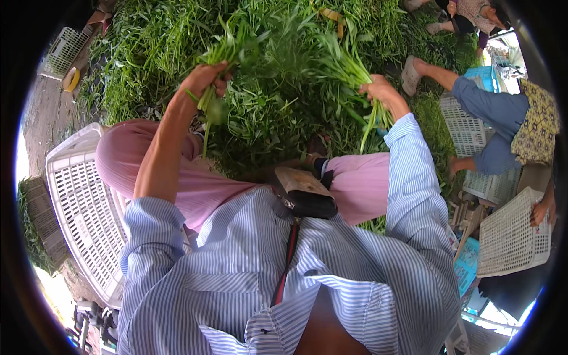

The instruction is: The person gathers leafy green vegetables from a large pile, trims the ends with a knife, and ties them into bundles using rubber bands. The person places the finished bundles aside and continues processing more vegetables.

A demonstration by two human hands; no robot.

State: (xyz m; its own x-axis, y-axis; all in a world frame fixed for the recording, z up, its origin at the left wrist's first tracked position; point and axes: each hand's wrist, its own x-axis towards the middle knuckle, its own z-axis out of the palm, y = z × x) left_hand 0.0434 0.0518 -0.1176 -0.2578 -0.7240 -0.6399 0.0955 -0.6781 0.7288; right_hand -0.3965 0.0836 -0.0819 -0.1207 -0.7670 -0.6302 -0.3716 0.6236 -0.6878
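My left hand [206, 82] is closed around a small bunch of green leafy stalks [222, 51], with cut stems hanging below the fist. To the right, my right hand [379, 91] grips a fuller bunch of leafy greens [344, 64]; its leaves spread up and left, and its pale stems stick out below. Both hands are raised above a wide heap of loose leafy greens [270, 97] on the ground in front of me. A small pouch [306, 191] on a strap rests at my lap.
A white plastic crate [84, 208] stands close on my left, another crate [64, 51] farther off beside a roll of yellow tape [71, 80]. At right, a co-worker's hand rests on a white crate [510, 235]; more crates and another person are beyond.
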